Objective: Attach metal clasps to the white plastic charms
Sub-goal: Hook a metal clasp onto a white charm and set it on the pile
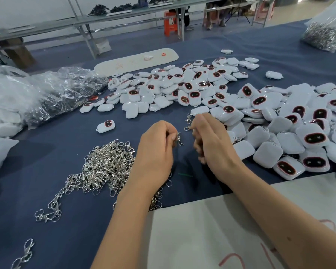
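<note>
While clasps pinched in curled left hand (159,144) and right hand (208,136), small, stiff, slippery metal judged; charms (309,136) light, taken by loop.

White charms (200,88) — black, red-rimmed ovals — silver clasps (105,167), navy cloth (66,230)

Two hands (157,150), countless charms (190,88), countless clasps (105,167).

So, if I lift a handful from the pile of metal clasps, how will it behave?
The pile of metal clasps would probably come up tangled, since hooks and rings interlock and trail off in chains. It likely hangs floppy, not stiff. Loose clasps may drop onto the blue cloth, but should not roll far.
</note>
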`<state>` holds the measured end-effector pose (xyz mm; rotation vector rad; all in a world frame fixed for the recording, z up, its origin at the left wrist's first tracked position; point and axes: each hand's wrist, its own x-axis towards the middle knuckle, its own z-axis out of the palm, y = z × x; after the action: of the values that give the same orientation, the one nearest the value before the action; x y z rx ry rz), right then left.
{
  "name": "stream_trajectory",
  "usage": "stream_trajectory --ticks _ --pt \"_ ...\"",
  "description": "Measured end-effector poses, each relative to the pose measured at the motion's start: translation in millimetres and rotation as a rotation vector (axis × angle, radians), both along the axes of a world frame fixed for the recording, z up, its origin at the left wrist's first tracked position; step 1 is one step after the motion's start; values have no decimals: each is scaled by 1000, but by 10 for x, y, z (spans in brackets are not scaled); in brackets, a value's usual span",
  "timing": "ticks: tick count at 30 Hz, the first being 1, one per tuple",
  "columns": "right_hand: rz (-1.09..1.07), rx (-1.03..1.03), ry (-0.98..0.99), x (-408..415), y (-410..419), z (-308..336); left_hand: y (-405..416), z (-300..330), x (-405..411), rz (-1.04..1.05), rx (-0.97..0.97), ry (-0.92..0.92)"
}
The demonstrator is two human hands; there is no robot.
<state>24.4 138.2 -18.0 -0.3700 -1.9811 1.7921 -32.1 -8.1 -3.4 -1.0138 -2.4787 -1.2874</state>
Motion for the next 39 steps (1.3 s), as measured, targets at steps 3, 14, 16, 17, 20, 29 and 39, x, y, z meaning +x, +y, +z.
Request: stream_trajectory --ticks 3,14,16,17,20,29,39 --pt "18 -147 -35 -29 36 -33 -21 -11 -4 -10 -52 5" --pt "-15 -245 54 -62 111 -66 23 -1 42 -47 -90 -38" --pt "-21 -286 54 -64 110 -53 23 3 44 -47 -89 -50" --pt "-18 -298 54 -58 102 -41 24 7 49 -47 -92 -54" --pt "-9 -277 31 -49 79 -38 27 12 60 -56 -95 -53" --pt "18 -261 24 -29 73 -44 33 -7 69 -52 -113 -57" --pt "-45 -138 17 -21 14 -33 64 -16 75 14 -178 -71"
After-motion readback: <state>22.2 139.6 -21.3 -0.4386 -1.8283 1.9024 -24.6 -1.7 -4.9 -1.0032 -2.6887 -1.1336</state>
